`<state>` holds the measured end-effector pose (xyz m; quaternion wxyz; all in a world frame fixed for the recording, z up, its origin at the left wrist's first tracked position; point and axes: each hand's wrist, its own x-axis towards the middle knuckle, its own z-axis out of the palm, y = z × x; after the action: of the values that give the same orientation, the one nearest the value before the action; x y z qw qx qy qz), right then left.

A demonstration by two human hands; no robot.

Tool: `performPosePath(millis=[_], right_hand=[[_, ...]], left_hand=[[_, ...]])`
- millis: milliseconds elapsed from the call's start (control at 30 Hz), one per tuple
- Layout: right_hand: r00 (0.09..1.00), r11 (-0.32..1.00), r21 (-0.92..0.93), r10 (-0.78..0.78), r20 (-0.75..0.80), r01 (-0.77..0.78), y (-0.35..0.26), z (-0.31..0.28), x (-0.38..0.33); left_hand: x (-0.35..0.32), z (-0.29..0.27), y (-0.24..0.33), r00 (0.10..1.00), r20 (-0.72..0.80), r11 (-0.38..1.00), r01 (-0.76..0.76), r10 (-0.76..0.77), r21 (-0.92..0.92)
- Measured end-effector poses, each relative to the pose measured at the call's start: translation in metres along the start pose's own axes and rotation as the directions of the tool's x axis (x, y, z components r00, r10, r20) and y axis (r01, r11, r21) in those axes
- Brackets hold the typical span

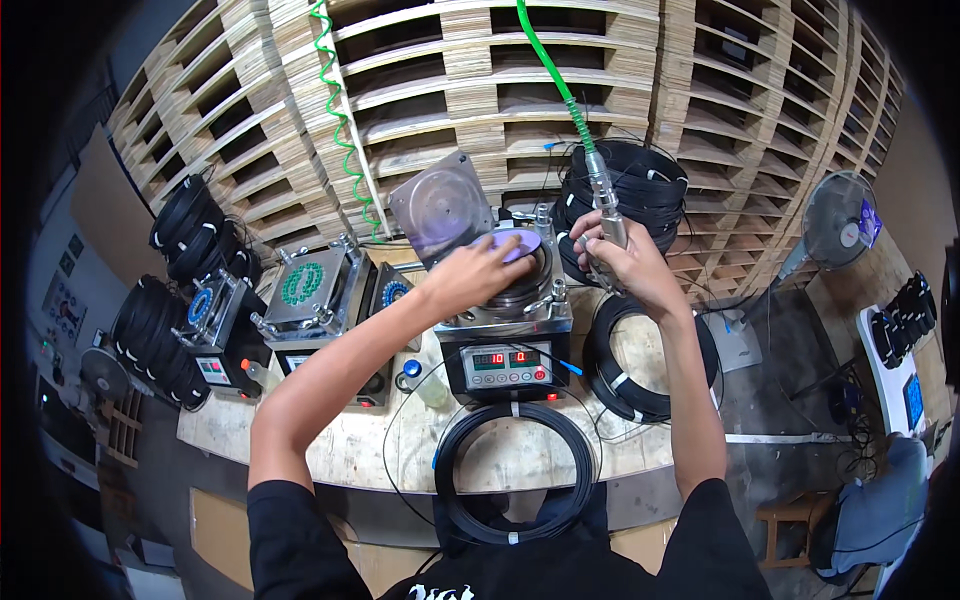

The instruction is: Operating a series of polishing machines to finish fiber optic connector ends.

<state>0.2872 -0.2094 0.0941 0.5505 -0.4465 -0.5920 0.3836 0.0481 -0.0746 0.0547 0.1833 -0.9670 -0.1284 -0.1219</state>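
My left hand (472, 275) reaches over the middle bench machine (510, 372) and grips a thin purple disc (516, 243) by its near edge, fingers lying over it. Below the disc sits the machine's round metal platen (518, 297), partly hidden by the hand. A square clear-grey plate (440, 205) stands tilted up behind my left hand. To the right of the machine, my right hand (632, 262) is closed round a metal air blow gun (612, 228), held upright with a green air hose (548, 65) rising from its top.
Black cable coils lie in front of the machine (447, 440), to its right (598, 365) and stacked behind (640, 185). Two similar machines (305, 290) (205, 315) stand left, with a small bottle (428, 385) between. A fan (840, 222) is at right; wooden pallets (480, 75) rise behind.
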Motion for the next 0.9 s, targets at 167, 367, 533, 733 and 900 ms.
performPosePath(millis=[167,367,533,733,900], right_hand=[[1.000,1.000,0.018,-0.014,-0.007,0.014,-0.001,0.017,0.001],[0.999,0.991,0.135,-0.022,0.031,0.017,0.023,0.058,0.015],[0.999,0.988,0.153,-0.032,0.008,0.031,0.022,0.078,0.033],[0.986,0.981,0.118,-0.146,-0.077,0.155,0.037,0.076,0.064],[0.994,0.989,0.105,-0.111,0.017,0.108,0.030,0.077,0.062]], left_hand=[[-0.017,-0.012,0.001,0.945,0.045,0.900,0.322,-0.324,-0.295],[-0.028,0.006,0.011,0.769,-0.146,0.706,0.471,-0.623,-0.529],[-0.033,0.013,0.007,0.679,-0.133,0.618,0.544,-0.722,-0.568],[-0.027,0.014,0.011,0.602,-0.279,0.601,0.437,-0.748,-0.669],[-0.032,0.015,0.009,0.590,-0.248,0.565,0.443,-0.768,-0.696]])
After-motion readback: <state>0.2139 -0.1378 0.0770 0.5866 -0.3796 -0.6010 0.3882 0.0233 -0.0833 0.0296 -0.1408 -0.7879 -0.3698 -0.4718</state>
